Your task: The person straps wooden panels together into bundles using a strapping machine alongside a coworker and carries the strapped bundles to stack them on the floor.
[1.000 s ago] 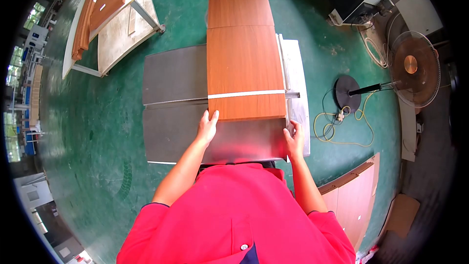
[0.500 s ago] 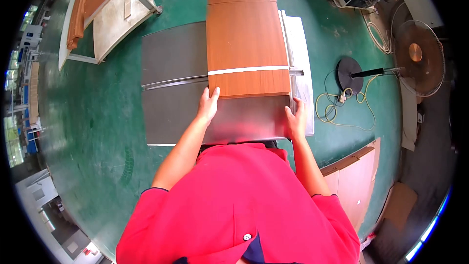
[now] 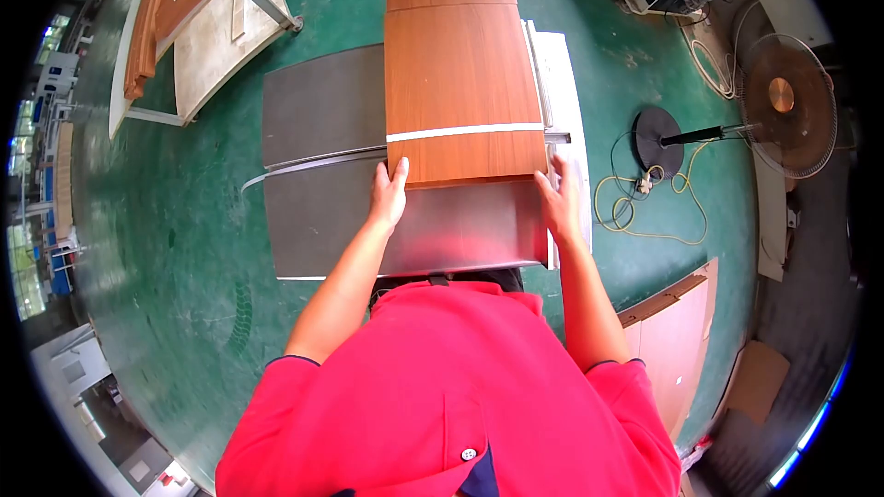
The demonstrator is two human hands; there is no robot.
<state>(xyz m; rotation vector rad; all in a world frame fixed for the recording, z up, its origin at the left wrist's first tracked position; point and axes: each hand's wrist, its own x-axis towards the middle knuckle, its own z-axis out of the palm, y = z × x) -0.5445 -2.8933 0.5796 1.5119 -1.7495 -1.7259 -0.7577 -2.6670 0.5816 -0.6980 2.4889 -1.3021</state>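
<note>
A long stack of reddish-brown wood-grain panels [image 3: 463,64] lies lengthwise in front of me, with a white strap [image 3: 460,132] across it near its close end. My left hand [image 3: 389,195] grips the near left corner, thumb up by the edge and fingers along the side. At the near right corner, my right hand [image 3: 562,202] holds the stack the same way, thumb against the front edge. Beneath lies a grey metal-topped table [image 3: 318,212] with a slot across it. A loose strap end [image 3: 250,183] pokes out past the table's left side.
A standing fan [image 3: 783,97] and its yellow cord [image 3: 612,221] are on the green floor to the right. Pinkish boards [image 3: 668,340] lie at the lower right. A wheeled trolley [image 3: 221,64] with brown pieces stands at the upper left.
My right hand has moved forward onto the stack's near right corner. The stack has shifted slightly left. A strap end now sticks out at the table's left side.
</note>
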